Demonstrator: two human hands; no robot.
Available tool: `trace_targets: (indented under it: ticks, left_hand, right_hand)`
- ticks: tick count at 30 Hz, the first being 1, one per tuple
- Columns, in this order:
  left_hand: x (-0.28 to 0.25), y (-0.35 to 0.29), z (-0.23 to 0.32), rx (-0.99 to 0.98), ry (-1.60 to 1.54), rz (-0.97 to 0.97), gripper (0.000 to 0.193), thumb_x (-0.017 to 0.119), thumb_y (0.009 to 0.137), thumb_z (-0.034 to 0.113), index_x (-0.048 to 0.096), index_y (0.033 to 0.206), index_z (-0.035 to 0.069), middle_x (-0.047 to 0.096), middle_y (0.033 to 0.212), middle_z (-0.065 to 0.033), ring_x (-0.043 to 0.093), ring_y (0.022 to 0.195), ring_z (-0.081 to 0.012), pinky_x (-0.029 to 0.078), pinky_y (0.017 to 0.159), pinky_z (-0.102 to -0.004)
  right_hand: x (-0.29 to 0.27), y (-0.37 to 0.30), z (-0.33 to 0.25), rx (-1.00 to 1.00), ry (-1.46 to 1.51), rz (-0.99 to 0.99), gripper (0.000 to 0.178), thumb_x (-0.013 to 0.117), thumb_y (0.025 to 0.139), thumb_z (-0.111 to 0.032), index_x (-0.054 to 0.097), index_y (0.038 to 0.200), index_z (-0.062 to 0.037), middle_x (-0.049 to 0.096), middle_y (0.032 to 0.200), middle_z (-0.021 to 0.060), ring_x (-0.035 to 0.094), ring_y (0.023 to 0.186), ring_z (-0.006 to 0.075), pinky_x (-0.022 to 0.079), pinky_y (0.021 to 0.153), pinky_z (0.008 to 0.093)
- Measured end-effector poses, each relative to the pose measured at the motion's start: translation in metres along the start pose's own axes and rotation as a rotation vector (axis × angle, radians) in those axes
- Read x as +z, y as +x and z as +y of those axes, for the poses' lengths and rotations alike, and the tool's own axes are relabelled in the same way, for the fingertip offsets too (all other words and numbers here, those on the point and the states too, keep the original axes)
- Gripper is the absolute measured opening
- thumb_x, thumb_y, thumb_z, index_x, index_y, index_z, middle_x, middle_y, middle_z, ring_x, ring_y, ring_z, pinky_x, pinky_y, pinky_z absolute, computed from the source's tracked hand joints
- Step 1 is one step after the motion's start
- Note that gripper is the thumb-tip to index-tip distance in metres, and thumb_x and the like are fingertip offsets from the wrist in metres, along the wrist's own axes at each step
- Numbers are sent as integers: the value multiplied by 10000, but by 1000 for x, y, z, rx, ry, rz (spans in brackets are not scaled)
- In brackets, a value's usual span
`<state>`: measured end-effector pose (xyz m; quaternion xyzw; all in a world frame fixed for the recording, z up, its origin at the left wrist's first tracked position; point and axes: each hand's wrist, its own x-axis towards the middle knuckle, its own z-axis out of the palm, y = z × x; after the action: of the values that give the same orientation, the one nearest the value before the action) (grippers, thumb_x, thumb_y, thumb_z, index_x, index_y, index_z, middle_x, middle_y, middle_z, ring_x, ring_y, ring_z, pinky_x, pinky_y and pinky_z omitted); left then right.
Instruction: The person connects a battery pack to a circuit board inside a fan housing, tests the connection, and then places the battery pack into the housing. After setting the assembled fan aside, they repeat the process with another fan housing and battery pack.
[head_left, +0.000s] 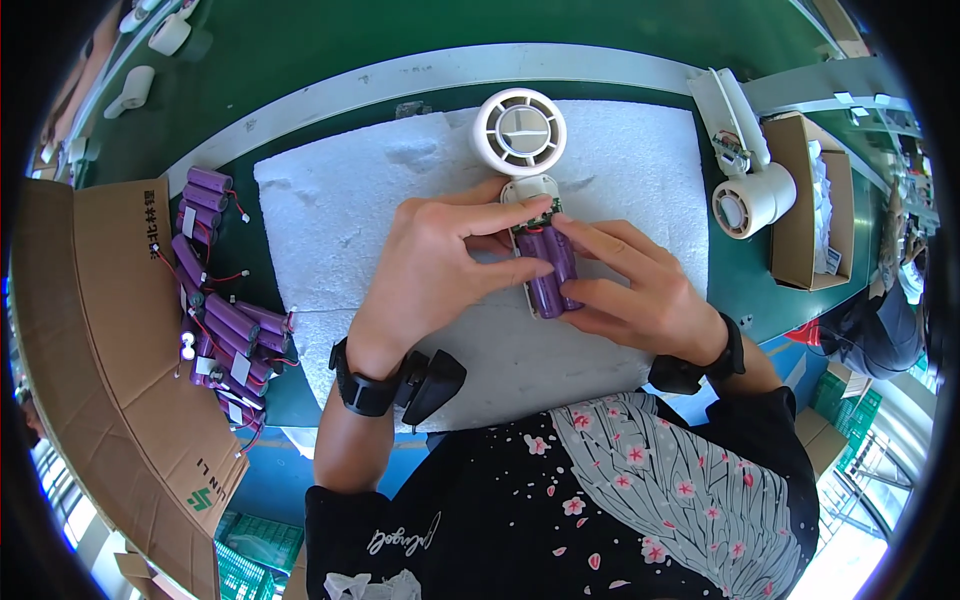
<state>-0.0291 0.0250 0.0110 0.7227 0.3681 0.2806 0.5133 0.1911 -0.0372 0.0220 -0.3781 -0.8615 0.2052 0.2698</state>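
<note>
Both hands meet over the near end of a white fan unit (520, 97), whose round grille points up and lies toward the far edge of a white foam sheet (330, 230) on the green table (420, 32). The left hand (440, 250) is partly closed around the unit's handle, index finger across the green circuit board (552, 214) and thumb on the purple battery pack (545, 287). The right hand (635, 290) is half curled, its fingertips holding the pack's right side. That pack sits along the handle, on the near side of the board. Left of the foam, more purple packs (230, 325) with thin wires lie heaped beside a large cardboard box (110, 300). To the far right, another white fan unit (768, 197) lies next to a smaller open carton (795, 245).
</note>
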Motion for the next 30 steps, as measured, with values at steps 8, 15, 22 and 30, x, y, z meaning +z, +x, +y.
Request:
trace_targets:
  ticks: [8, 15, 22, 30]
  left_hand:
    - [3, -1, 0, -49, -108, 8, 507, 791, 676, -47, 682, 1158, 65, 704, 946, -94, 677, 779, -111, 561, 698, -254]
    - [2, 0, -2, -104, -120, -4, 456, 812, 679, 56, 695, 1119, 85, 689, 903, -137, 697, 733, -179, 565, 684, -278]
    - [4, -1, -2, -93, -143, -19, 497, 788, 695, -42, 678, 1168, 62, 693, 874, -64, 642, 768, -81, 555, 698, -250]
    - [5, -2, -6, -127, -184, 4, 458, 797, 697, 38, 694, 1139, 100, 698, 817, -124, 682, 703, -140, 556, 687, -268]
  right_hand:
    - [-2, 3, 4, 5, 59, -9, 348, 854, 560, -49, 596, 795, -51, 551, 1278, 233, 641, 909, 333, 571, 734, 372]
    - [3, 3, 8, 13, 131, 6, 424, 861, 586, -34, 455, 704, -55, 516, 1278, 228, 600, 910, 296, 588, 794, 388]
    - [5, 0, 6, 89, 154, -17, 439, 859, 589, -21, 448, 737, -59, 475, 1300, 216, 570, 976, 287, 580, 816, 390]
    - [2, 10, -9, 301, 160, -43, 481, 849, 550, 14, 466, 829, -69, 494, 1222, 150, 571, 951, 255, 530, 764, 369]
